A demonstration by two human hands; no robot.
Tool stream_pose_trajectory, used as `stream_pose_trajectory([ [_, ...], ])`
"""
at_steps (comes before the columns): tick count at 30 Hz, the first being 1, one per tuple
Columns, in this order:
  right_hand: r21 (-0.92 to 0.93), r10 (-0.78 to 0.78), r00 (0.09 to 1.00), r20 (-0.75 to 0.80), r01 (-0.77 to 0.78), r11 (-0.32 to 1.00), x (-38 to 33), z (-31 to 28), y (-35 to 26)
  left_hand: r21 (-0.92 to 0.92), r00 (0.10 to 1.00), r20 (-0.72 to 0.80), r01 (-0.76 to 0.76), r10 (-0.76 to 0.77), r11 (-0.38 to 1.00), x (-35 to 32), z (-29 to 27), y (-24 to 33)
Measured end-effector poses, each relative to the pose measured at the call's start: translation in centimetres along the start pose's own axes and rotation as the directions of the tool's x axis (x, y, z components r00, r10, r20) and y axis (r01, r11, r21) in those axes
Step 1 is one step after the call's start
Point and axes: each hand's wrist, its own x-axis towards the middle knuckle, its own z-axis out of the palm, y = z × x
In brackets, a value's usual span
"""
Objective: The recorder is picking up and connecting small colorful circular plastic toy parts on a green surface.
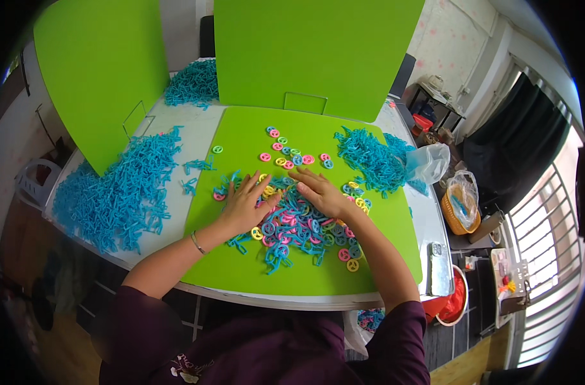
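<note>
A mixed pile [295, 224] of small round spoked plastic rings and blue clip-like plastic pieces lies on a lime-green board [266, 282]. The rings are pink, yellow, blue and green. My left hand [244, 202] rests on the pile's left side with its fingers spread. On the upper right side of the pile lies my right hand [322, 196], flat, fingers stretched out. Neither hand shows anything gripped; pieces under the palms are hidden. Beyond my hands, several loose rings [295, 159] are scattered on the board.
Heaps of blue pieces lie at the left [119, 192], far left [193, 83] and right [372, 160], the last beside a clear plastic bag [428, 163]. Upright green panels [311, 51] stand behind. A phone [437, 256] lies at the table's right edge, near a yellow basket [460, 208].
</note>
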Motion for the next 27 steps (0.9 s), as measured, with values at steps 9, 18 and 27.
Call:
stream_pose_trajectory([
  [9,0.070,0.115,0.993,-0.041,-0.112,0.991,-9.0,-1.8,-7.3,-0.285,0.977,-0.181,-0.161,0.112,0.945,-2.3,-5.3,3.5],
  [18,-0.308,0.018,0.951,-0.310,-0.118,0.944,-13.1,2.4,-9.4,-0.104,0.992,0.038,-0.119,0.123,0.987,-8.4,-2.6,7.2],
  [27,0.003,0.261,0.875,-0.408,-0.284,0.959,-14.3,2.4,-10.3,-0.106,0.999,-0.002,0.048,-0.048,0.993,-8.5,-4.5,4.3],
])
